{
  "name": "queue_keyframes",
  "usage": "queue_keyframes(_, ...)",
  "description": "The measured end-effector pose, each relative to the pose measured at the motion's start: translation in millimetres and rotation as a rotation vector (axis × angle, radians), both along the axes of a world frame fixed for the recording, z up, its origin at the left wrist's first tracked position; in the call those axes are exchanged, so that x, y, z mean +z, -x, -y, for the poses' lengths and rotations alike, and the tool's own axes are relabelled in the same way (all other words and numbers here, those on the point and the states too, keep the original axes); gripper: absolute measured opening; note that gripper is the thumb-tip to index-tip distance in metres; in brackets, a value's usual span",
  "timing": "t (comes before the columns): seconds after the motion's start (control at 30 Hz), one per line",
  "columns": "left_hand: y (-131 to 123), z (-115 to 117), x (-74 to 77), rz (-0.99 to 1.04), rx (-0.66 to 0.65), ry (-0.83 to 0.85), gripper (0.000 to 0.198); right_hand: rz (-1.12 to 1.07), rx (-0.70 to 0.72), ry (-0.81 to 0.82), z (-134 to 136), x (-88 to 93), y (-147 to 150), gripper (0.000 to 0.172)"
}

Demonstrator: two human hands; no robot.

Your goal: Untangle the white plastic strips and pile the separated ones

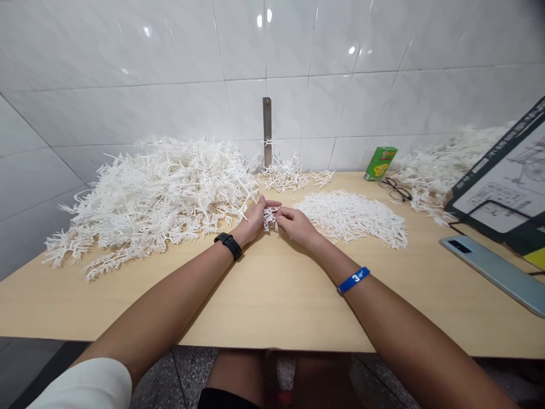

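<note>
My left hand (pixel 255 218), with a black watch band at its wrist, is closed around a small bunch of white branching pieces (pixel 269 218), thin and twig-like, perhaps plastic. At the right side of that bunch, my right hand (pixel 296 224) pinches with thumb and forefinger; its fingertips partly hide what they grip. A large tangled heap of white branching pieces (pixel 170 193) lies left of my hands. Just right of them spreads a flatter pile of short white pieces (pixel 351 218). Behind my hands sits a smaller tangle of white branches (pixel 283 173) against the wall.
An upright metal strip (pixel 267 128) stands at the tiled wall. To the right are a green box (pixel 381 163), glasses (pixel 395 189), another white heap (pixel 451 159), a leaning dark-edged printed board (pixel 506 176) and a phone (pixel 496 272). The wooden table's front edge (pixel 276 345) is near my body.
</note>
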State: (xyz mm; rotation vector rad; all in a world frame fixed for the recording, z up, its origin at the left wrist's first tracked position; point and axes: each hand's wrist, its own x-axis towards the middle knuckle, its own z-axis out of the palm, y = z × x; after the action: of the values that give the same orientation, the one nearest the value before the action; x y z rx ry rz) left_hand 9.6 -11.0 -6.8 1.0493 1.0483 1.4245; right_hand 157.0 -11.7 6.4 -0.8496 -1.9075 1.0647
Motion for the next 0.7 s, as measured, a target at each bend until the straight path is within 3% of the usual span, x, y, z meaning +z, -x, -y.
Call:
queue_keyframes(0.13,-2,3,6.5,0.04,-0.138,0.068,0.059,-0.084,-0.095,0.044,-4,-1.7,-2,0.015)
queue_keyframes(0.37,-6,6,3.1,0.043,-0.256,-0.015,0.059,-0.276,-0.195,0.17,-8,-0.9,-5,0.013)
queue_keyframes(0.7,-11,11,7.6,-0.092,-0.079,-0.112,0.043,-0.113,-0.168,0.033,-9,-4.4,-5,0.019)
